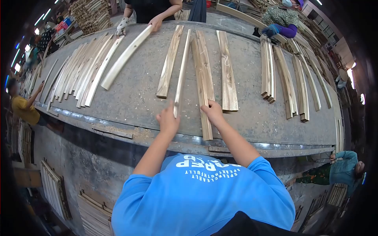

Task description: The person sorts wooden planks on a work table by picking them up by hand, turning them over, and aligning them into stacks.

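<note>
My left hand (169, 121) is closed on the near end of a narrow wooden strip (182, 70), which stands on its edge and points away from me. With its fingers round the side, my right hand (214, 113) grips a longer wooden strip (201, 90). That strip overlaps a wider board (205, 65) lying on the table. To the left of my left hand lies a short board (170, 61). Right of my right hand is another board (227, 72) with a pale mark on its face.
The grey worktable (134, 78) has a metal front edge. A row of strips (78, 70) lies left, and several small stacks (289, 82) lie right. Opposite, a co-worker (151, 10) holds a long strip (126, 57). Other people stand at both ends.
</note>
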`<action>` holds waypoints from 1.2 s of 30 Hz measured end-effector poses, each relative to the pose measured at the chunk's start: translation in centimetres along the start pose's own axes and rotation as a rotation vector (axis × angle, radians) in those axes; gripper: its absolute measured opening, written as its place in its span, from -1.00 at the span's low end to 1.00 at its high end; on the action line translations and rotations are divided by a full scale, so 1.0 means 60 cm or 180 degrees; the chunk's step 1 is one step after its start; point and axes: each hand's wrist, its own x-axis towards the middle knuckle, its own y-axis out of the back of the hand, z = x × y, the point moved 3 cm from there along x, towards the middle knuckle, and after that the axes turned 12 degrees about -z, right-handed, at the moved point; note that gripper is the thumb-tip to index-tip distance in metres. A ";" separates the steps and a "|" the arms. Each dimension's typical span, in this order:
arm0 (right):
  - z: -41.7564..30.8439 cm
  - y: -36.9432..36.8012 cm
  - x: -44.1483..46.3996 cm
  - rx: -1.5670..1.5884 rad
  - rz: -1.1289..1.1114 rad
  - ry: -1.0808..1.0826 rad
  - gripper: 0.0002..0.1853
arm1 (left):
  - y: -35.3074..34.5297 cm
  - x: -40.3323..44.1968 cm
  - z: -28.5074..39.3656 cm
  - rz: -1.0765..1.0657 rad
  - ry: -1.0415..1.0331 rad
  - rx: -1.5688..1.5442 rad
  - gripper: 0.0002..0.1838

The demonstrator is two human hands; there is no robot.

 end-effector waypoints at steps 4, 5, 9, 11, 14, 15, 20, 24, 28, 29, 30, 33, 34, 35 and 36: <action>0.037 -0.049 0.039 0.0198 0.0426 0.0240 -0.19 | -0.046 -0.073 0.020 -0.0208 -0.0456 -0.0197 -0.32; 0.032 -0.054 0.038 0.0225 0.0474 0.0243 -0.19 | -0.063 -0.087 0.023 -0.0244 -0.0652 -0.0457 -0.33; -0.034 -0.070 0.001 -0.1371 0.0176 0.0012 0.15 | -0.061 -0.095 0.047 -0.1108 -0.1192 -0.1298 -0.40; -0.041 -0.077 -0.007 -0.1867 0.0198 -0.0098 0.12 | -0.046 -0.087 0.048 -0.0814 -0.1342 -0.1331 -0.52; -0.042 -0.079 -0.005 -0.1606 0.0143 -0.0111 0.08 | 0.004 -0.044 0.034 -0.0493 -0.0897 -0.1273 -0.71; -0.041 -0.075 -0.006 -0.1599 0.0150 -0.0120 0.08 | 0.013 -0.019 0.020 -0.0266 -0.0811 -0.0972 -0.68; -0.025 -0.037 -0.038 -0.1885 0.0582 0.0026 -0.01 | 0.065 0.102 -0.033 0.0504 -0.0202 0.0963 -0.36; -0.007 -0.028 -0.045 -0.2079 0.0693 0.0073 -0.04 | 0.075 0.168 -0.072 0.0357 0.0265 0.1389 -0.14; -0.004 -0.032 -0.047 -0.2240 0.0722 0.0073 -0.05 | 0.122 0.184 -0.067 -0.0264 0.0367 0.1363 -0.24; -0.004 -0.033 -0.046 -0.2267 0.0716 0.0058 -0.05 | 0.126 0.193 -0.071 -0.0441 0.0330 0.1445 -0.33; -0.005 -0.033 -0.045 -0.2292 0.0711 0.0046 -0.06 | 0.131 0.199 -0.078 -0.0615 0.0293 0.1530 -0.43; -0.007 -0.031 -0.046 -0.2270 0.0615 0.0009 -0.03 | 0.146 0.204 -0.107 -0.0808 0.0077 0.0564 -0.56; -0.010 -0.030 -0.047 -0.2272 0.0622 0.0014 -0.03 | 0.144 0.199 -0.122 -0.0801 0.0072 0.0564 -0.56; -0.013 -0.030 -0.048 -0.2273 0.0610 -0.0019 -0.03 | 0.131 0.186 -0.141 -0.1071 -0.0027 -0.0616 -0.58; -0.013 -0.030 -0.048 -0.2274 0.0594 -0.0053 -0.04 | 0.122 0.169 -0.147 -0.1322 -0.0123 -0.1801 -0.60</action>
